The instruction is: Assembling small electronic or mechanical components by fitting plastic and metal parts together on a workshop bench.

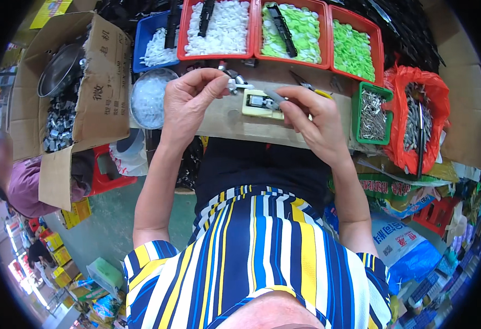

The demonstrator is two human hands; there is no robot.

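Note:
My left hand [190,105] is closed in a pinch, thumb against forefinger, on a small white plastic part [241,85] with a narrow stem pointing right. My right hand [318,116] is closed on a small grey plastic piece [276,97], held between thumb and fingers. Below both sets of fingertips lies a pale yellow block [255,112] on the bench, with a small silver motor in its recess. The right fingers cover the block's right end. Small metal parts [231,73] lie just beyond the left fingertips.
Red trays of white parts [226,27], white-green discs [289,38] and green discs [353,52] line the back. At left are a clear bowl [151,96] and a carton [102,82] of metal parts. A green tray [373,114] of metal pins and a red bag [437,90] stand right.

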